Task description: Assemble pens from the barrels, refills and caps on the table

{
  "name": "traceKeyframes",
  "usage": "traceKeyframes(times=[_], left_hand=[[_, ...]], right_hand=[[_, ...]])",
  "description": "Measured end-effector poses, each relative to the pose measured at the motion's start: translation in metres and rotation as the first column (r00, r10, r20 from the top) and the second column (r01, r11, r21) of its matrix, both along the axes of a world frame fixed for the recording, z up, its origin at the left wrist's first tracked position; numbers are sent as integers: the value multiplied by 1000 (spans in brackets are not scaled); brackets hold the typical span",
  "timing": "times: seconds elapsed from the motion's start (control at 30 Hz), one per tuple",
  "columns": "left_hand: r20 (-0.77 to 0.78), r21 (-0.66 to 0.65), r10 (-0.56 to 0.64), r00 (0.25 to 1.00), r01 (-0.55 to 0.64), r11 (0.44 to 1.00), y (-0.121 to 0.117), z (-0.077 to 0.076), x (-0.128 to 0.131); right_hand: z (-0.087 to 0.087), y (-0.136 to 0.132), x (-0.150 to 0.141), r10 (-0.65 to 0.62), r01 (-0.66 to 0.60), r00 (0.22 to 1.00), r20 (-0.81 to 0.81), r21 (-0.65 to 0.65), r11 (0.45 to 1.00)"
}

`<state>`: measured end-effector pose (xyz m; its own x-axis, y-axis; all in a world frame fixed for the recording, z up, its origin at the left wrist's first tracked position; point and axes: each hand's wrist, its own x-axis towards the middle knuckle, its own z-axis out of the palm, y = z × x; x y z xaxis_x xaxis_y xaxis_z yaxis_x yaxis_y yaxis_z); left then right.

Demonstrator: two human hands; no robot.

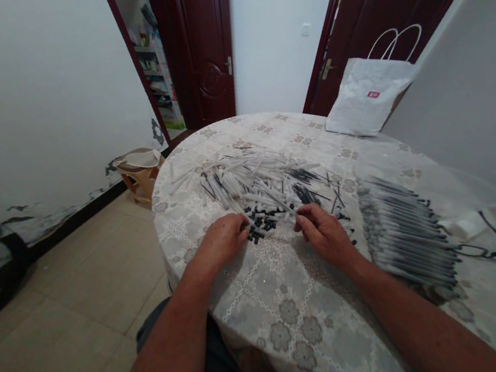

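My left hand (224,238) rests on the tablecloth with its fingers curled, fingertips at a small heap of black pen parts (263,222). My right hand (322,231) lies just right of that heap, fingers bent and pinched toward it. What either hand holds is too small to make out. Behind the heap spreads a loose pile of clear pen barrels and black refills (256,178). A neat row of assembled pens (401,228) lies to the right of my right hand.
The round table (291,322) has a floral lace cloth. A white paper bag (368,102) leans at the far right edge, and eyeglasses (490,249) lie by the wall. A small wooden stool (140,174) stands on the tiled floor at left, near dark red doors (203,43).
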<state>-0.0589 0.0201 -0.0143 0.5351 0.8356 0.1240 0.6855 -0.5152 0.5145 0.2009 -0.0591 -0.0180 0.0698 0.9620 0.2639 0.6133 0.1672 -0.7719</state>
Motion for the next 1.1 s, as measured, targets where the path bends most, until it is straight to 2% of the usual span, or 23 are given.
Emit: traceKeyframes(times=[0.1, 0.17, 0.23, 0.3, 0.37, 0.5, 0.57, 0.67, 0.73, 0.97, 1.1], left_hand=[[168, 29, 55, 984, -61, 998, 2, 5, -4], [322, 18, 102, 941, -114, 993, 2, 9, -5], [469, -110, 165, 868, -128, 986, 2, 14, -5], [569, -296, 243, 786, -81, 952, 2, 19, -4], [623, -409, 290, 726, -14, 913, 1, 23, -4], [680, -425, 314, 662, 9, 905, 3, 24, -6], [725, -452, 350, 593, 26, 892, 4, 22, -7], [791, -507, 401, 462, 129, 852, 5, 21, -7], [804, -534, 432, 409, 177, 827, 5, 22, -5], [816, -558, 464, 346, 259, 788, 5, 21, -3], [811, -550, 433, 393, 260, 794, 2, 20, -1]], right_hand=[[1, -1, 0, 11, -11, 1000, 12, 0, 1000], [1, -2, -1, 34, -34, 999, 21, -1, 999], [0, -2, -2, 61, -61, 997, 38, 1, 998], [0, -2, -4, 82, -83, 994, 65, 11, 996], [-2, -3, -5, 100, -103, 991, 84, 23, 994], [-2, -4, -7, 103, -107, 992, 78, 43, 993], [-2, -4, -8, 106, -110, 992, 75, 53, 993], [-2, -5, -10, 115, -120, 990, 78, 61, 991], [-2, -6, -10, 114, -119, 990, 78, 62, 991], [-5, -6, -10, 111, -119, 989, 100, 76, 990], [-6, -5, -11, 113, -125, 985, 131, 91, 988]])
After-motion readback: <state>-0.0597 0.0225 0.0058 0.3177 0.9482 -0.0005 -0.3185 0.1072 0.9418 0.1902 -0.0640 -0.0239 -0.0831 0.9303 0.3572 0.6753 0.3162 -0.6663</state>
